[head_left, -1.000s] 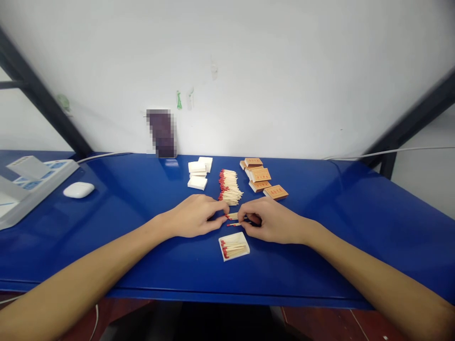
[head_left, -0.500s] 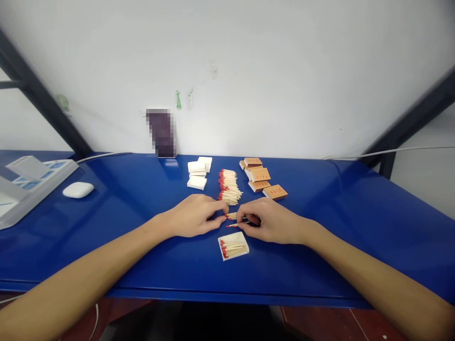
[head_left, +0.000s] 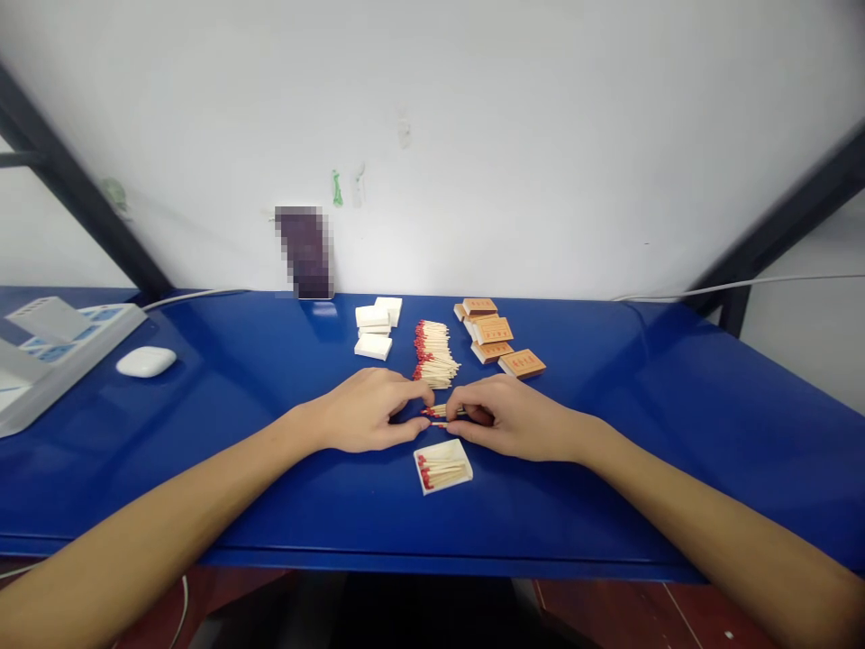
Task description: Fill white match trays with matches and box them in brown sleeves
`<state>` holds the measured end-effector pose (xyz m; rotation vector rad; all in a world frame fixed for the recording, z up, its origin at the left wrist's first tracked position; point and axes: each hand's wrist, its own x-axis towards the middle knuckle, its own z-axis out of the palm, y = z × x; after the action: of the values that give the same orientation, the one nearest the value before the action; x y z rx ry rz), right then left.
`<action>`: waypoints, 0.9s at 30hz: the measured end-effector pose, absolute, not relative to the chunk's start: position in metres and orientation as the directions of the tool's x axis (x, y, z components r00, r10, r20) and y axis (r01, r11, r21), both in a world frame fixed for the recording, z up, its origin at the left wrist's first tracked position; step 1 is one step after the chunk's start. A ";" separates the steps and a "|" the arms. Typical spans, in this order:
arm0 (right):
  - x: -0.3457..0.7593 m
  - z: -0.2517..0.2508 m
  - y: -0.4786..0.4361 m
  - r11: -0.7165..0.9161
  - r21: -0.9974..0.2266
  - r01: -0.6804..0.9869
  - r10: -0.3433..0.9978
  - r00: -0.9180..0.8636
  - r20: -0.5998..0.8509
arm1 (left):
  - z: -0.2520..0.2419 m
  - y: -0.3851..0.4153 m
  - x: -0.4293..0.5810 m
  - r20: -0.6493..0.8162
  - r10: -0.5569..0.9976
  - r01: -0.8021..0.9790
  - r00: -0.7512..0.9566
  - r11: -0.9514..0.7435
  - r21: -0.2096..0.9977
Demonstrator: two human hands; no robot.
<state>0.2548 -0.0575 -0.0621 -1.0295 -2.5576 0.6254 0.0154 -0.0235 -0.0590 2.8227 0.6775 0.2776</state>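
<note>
Red-headed matches lie in a small bunch on the blue tabletop, between my two hands. My left hand rests at their head end, thumb and forefinger apart, the thumb tip by the red head of a single match. My right hand pinches that single match near its other end, with curled fingers hiding part of the bunch. Just in front of the hands lies an open white matchbox tray, partly filled with matches. Beyond the hands is a larger pile of matches, heads to the left.
White matchbox trays are grouped at the back left, and orange matchbox sleeves at the back right. A phone leans against the wall. A white earbud case and a power strip are on the left.
My right hand has shifted slightly left, bringing the single match's head to my left thumb. My left hand has barely moved; its thumb is slightly lower.
</note>
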 end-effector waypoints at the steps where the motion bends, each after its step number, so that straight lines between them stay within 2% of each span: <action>1: 0.255 -0.061 -0.058 0.641 -0.514 0.570 0.709 -0.695 0.115 | -0.059 -0.024 0.016 0.130 0.467 0.425 0.875 -0.868 0.257; 9: 0.259 -0.057 -0.059 0.617 -0.538 0.574 0.710 -0.702 0.066 | -0.060 -0.026 0.017 0.126 0.482 0.450 0.867 -0.866 0.217; 15: 0.257 -0.053 -0.061 0.626 -0.502 0.597 0.710 -0.702 0.051 | -0.061 -0.025 0.017 0.143 0.461 0.430 0.876 -0.879 0.206; 27: 0.256 -0.061 -0.057 0.690 -0.454 0.563 0.680 -0.720 0.140 | -0.061 -0.025 0.018 0.136 0.469 0.437 0.873 -0.874 0.210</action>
<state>0.2559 -0.0574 -0.0613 -0.9842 -2.6053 0.5558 0.0181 -0.0246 -0.0606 2.8712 0.7007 0.2734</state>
